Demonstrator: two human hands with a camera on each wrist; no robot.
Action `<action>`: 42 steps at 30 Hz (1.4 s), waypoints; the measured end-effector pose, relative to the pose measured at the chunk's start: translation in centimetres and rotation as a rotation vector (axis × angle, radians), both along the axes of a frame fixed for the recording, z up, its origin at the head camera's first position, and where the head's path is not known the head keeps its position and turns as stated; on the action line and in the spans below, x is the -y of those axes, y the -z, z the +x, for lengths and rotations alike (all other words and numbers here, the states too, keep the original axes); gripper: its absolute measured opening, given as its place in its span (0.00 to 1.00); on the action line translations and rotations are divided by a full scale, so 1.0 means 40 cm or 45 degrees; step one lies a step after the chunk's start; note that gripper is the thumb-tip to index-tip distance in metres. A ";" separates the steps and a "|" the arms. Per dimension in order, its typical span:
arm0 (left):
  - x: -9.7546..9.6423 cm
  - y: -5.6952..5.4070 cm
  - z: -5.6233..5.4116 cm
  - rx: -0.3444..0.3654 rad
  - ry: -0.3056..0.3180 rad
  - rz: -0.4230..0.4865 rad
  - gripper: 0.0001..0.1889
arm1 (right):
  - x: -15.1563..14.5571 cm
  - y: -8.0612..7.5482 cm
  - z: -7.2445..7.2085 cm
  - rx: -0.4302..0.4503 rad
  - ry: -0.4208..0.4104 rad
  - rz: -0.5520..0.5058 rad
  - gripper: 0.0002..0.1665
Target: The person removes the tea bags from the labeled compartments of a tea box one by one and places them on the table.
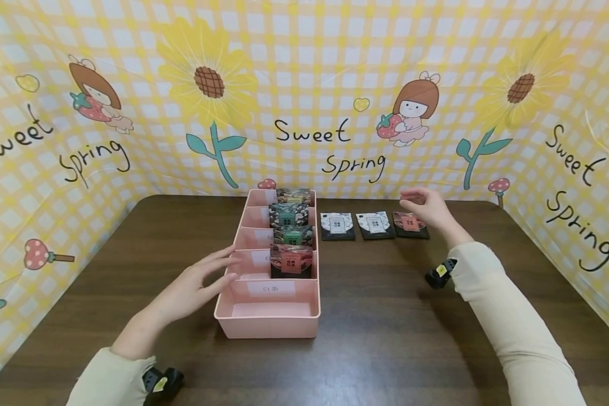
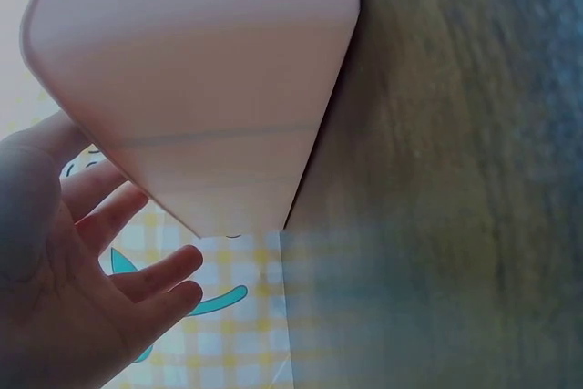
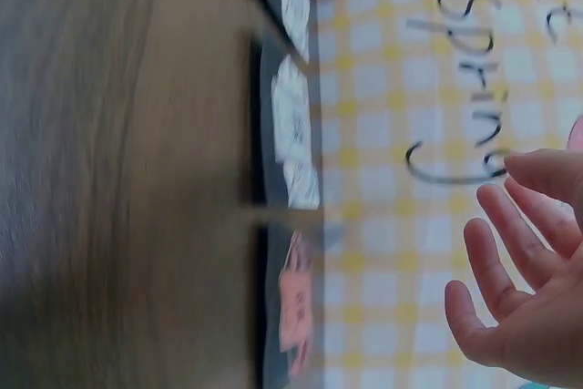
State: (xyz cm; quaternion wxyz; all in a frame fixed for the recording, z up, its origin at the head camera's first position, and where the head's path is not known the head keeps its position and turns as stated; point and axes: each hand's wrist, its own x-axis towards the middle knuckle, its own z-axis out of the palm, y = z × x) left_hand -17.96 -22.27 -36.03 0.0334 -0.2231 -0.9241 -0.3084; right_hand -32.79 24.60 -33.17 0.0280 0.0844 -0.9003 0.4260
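Observation:
A pink divided storage box [image 1: 267, 326] stands left of the table's middle, its front compartment bare inside. My left hand [image 1: 185, 293] rests its fingertips at the box's left rim, fingers loosely extended. To the right lie a red-labelled tea sachet [image 1: 411, 225] and two white-labelled tea sachets [image 1: 338, 226] in a row. Above the red one hovers my right hand [image 1: 426, 208], its fingers relaxed and nothing held. The right wrist view shows this hand [image 3: 528, 271] apart from the sachets. Inside the box, a red sachet [image 1: 291, 261] and green sachets [image 1: 288, 216] stand upright in separate compartments.
White paper labels [image 1: 271, 289] mark the compartments' walls. A yellow checked cloth [image 1: 304, 73] hangs behind the brown table [image 1: 375, 338] and along its sides. A dark-packaged sachet [image 1: 293, 197] sits in the rearmost compartment.

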 end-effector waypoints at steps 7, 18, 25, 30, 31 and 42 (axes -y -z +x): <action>-0.001 -0.006 -0.002 -0.035 0.006 -0.023 0.20 | 0.053 -0.017 0.027 -0.115 -0.111 0.019 0.20; 0.001 -0.007 -0.005 -0.152 0.043 -0.048 0.20 | 0.162 -0.033 0.089 -0.153 -0.346 0.000 0.16; 0.004 -0.020 0.003 -0.213 0.032 -0.084 0.19 | 0.218 -0.030 0.128 -0.137 -0.461 0.002 0.15; 0.006 -0.025 0.007 -0.221 0.019 -0.109 0.19 | 0.250 -0.024 0.147 -0.164 -0.539 -0.012 0.14; 0.006 -0.025 0.007 -0.223 0.016 -0.111 0.19 | 0.257 -0.023 0.150 -0.168 -0.552 -0.016 0.14; 0.006 -0.024 0.007 -0.221 0.000 -0.107 0.19 | 0.324 0.002 0.169 -0.181 -0.682 -0.069 0.14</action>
